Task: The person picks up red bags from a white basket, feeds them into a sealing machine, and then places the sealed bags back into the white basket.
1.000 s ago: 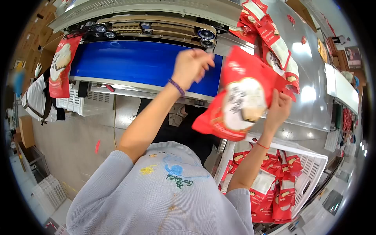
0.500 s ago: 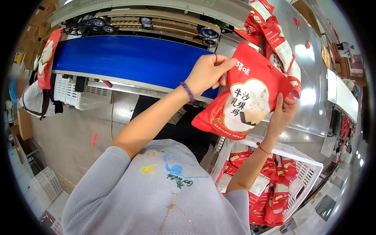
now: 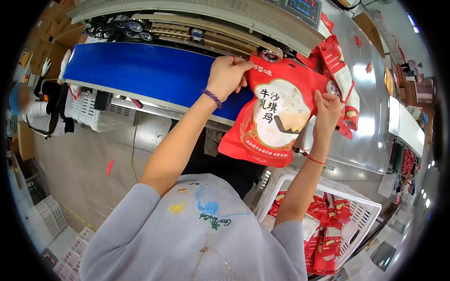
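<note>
A red snack bag (image 3: 269, 112) with a white panel and dark lettering hangs between my hands, its top edge up against the sealing machine's roller (image 3: 272, 55). My left hand (image 3: 228, 77) pinches the bag's upper left corner, over the blue conveyor belt (image 3: 140, 65). My right hand (image 3: 326, 110) is closed on the right edge of the bag. Behind the bag, the machine's guide rail (image 3: 206, 29) runs along the back of the belt.
More red bags (image 3: 337, 65) lie in a pile on the metal table (image 3: 370, 107) to the right. A white crate (image 3: 361, 206) holding several red bags stands below my right arm. Another person (image 3: 40, 110) is at the far left, near cardboard boxes (image 3: 51, 40).
Both hands have carried the bag left, bringing its top edge up to the machine's roller. At the far left, the red bag near the other person is gone from view.
</note>
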`<state>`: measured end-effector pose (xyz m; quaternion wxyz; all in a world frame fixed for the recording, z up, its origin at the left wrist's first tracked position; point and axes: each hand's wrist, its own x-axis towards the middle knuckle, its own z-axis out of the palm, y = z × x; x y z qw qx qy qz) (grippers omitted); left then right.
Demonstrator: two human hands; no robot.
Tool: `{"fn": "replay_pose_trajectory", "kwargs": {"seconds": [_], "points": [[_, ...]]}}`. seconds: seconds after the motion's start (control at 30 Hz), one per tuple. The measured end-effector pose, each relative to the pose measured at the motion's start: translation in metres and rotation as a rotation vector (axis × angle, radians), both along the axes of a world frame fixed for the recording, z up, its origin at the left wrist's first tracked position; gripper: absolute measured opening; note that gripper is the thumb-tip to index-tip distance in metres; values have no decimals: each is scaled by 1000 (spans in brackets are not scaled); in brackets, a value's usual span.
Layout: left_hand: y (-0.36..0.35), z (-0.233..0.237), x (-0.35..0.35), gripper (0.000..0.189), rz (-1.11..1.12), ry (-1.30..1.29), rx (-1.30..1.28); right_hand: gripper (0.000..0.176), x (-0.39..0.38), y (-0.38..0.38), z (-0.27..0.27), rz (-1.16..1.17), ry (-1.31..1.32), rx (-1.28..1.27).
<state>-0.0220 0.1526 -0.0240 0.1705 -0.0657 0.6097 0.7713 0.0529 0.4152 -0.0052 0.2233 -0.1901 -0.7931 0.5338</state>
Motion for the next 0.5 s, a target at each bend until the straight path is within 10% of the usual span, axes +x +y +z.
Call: {"fn": "replay_pose_trajectory", "kwargs": {"seconds": [0.17, 0.3, 0.5], "points": [[-24, 7, -7, 30, 36, 70, -401, 22, -24, -18, -8, 54, -61, 99], [-105, -2, -8, 30, 139, 593, -682, 19, 14, -19, -13, -49, 210, -398], [-69, 31, 57, 23, 63, 572, -276, 30, 301, 92, -52, -987, -273, 858]]}}
